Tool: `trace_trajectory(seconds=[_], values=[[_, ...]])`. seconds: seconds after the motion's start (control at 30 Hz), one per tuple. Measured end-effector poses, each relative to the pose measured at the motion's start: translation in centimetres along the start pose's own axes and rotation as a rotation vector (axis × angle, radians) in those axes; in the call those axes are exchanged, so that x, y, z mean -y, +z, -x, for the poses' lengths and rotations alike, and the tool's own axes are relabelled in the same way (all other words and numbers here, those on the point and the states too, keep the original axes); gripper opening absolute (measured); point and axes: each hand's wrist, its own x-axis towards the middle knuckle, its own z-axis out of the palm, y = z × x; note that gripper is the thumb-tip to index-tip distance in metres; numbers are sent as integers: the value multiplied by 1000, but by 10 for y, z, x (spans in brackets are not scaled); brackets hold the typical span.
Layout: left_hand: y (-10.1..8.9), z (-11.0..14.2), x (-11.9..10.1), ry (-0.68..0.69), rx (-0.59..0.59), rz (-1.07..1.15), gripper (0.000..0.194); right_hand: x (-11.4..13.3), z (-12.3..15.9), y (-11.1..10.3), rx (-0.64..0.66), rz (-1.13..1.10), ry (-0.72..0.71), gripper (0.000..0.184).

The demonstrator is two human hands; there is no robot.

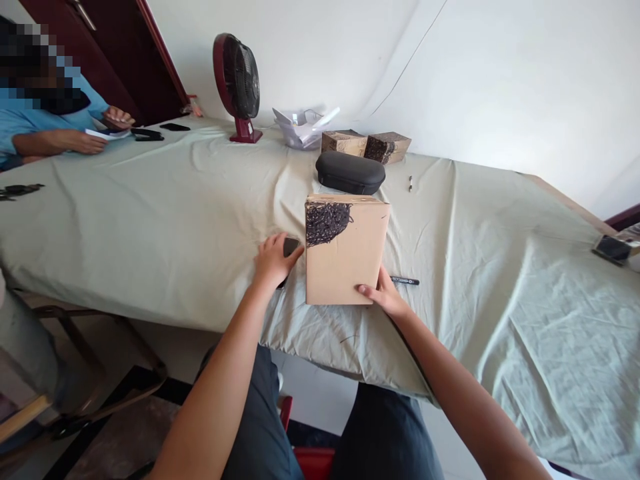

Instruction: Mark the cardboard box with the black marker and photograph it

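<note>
A tan cardboard box (345,257) with a black scribbled patch on its top left corner stands on the table's grey-green cloth (175,220) in front of me. My right hand (383,295) grips the box's near right corner, thumb on top. My left hand (274,259) lies just left of the box, fingers curled over a small black object (291,247). A black marker pen (406,281) lies on the cloth right behind my right hand.
Behind the box lie a black zip case (350,172), two wooden blocks (365,145), a white crumpled bag (300,127) and a dark red fan (239,83). A person in a blue shirt (50,120) sits at the far left. A phone (613,249) rests at the right edge.
</note>
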Motion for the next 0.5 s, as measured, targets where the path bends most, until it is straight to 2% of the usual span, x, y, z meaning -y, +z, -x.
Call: trace_trajectory(seconds=[0.07, 0.1, 0.17, 0.37, 0.5], values=[[-5, 1, 1, -184, -15, -407, 85, -5, -1, -3, -15, 11, -20, 104], [-6, 2, 0, -229, 2, -521, 87, -9, -2, -4, -20, 19, -31, 105], [-7, 3, -4, -251, 33, -595, 87, -14, -3, -6, -34, 34, -46, 108], [-13, -3, -13, -369, -10, -507, 114, -15, -5, -5, -105, 98, -113, 110], [-23, -7, -11, -331, -78, -234, 108, -11, -7, -3, -181, 205, -169, 118]])
